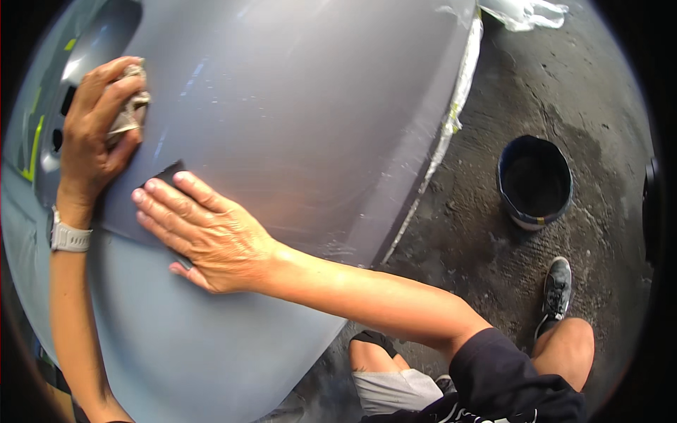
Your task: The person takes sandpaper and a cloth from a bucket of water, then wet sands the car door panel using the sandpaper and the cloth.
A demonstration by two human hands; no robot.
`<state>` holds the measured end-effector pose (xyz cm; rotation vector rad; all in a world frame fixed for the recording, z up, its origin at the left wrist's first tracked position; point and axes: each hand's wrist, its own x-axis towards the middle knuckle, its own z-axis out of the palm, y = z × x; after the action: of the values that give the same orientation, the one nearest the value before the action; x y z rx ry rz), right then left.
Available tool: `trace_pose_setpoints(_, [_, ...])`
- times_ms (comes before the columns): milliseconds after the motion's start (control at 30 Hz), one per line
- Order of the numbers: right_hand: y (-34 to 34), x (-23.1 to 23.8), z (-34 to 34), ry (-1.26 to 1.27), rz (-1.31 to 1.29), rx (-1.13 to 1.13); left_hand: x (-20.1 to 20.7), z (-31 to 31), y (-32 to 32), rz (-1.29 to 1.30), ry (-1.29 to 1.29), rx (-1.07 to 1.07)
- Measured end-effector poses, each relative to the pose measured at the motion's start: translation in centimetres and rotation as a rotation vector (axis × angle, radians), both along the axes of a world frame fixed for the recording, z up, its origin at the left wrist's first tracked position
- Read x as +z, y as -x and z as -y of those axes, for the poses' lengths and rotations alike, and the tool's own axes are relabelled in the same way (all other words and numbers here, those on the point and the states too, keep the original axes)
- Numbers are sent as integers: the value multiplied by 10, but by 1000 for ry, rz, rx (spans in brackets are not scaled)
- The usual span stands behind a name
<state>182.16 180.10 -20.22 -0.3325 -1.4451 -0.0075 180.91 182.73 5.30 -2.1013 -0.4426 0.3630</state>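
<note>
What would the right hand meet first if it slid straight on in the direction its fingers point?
The right hand lies flat on a dark sanding sheet on the grey car panel, fingers pointing up-left. Straight on, it would likely meet the left hand, which holds a crumpled rag.

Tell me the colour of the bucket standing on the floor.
The bucket is dark blue with a pale band near its base, seen best in the head view.
</note>
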Motion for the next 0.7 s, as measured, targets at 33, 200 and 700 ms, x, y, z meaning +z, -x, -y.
trace_pose_setpoints(33, [7, -5, 4, -10, -22, -8, 0, -2, 0, -1, -2, -3])
trace_pose_setpoints(200, [22, -143, 33, 201, 171, 119, -1, -5, 3, -42, -25, -34])
trace_pose_setpoints(700, [19, -66, 10, 147, -98, 112, 14, -8, 12, -120, -31, 58])
